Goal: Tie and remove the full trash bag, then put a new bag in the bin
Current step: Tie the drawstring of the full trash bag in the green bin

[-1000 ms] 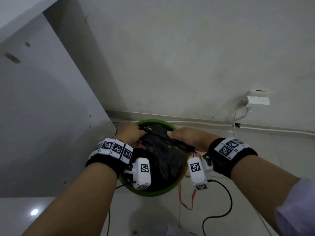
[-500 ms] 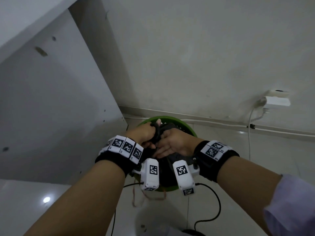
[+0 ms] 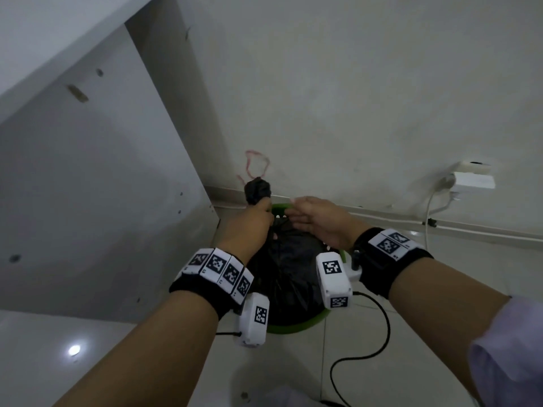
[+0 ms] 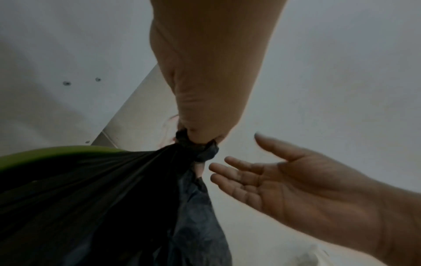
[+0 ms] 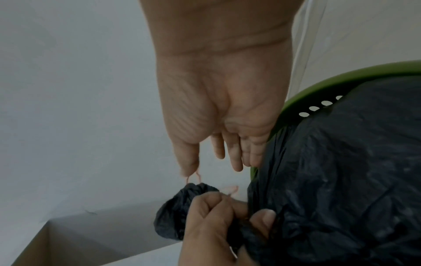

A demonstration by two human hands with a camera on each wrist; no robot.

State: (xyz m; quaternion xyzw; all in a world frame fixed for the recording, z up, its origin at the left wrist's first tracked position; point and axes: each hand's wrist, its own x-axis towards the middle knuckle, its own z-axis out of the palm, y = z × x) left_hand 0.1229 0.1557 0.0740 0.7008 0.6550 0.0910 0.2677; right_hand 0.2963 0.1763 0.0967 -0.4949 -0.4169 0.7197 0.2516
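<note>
I judge that I am in the tying step: the mouth of the black trash bag point(image 3: 282, 268) is gathered into a twisted neck, and my left hand point(image 3: 249, 227) has its fingers curled tight round that neck, with a crumpled tuft of plastic sticking up above the fist. My right hand point(image 3: 318, 221) is apart from the bag in the left wrist view, palm showing and fingers straight and spread, holding nothing that I can make out; a thin red string point(image 3: 257, 164) loops up from the tuft, and in the right wrist view a strand of it passes close by the right thumb, but I cannot tell whether it is pinched. The bag sits inside the green bin point(image 3: 296, 326), on the floor close to the wall, its body filling the bin and its plastic drawn in taut pleats up to the neck. The film is thin, dull and wrinkled, so I expect it to stretch or tear if I haul on it hard. Next, I think, the right hand must take the string and draw it snug round the neck just below my left grip, while the left keeps the twist from unwinding; only then would lifting the bag out make sense.
</note>
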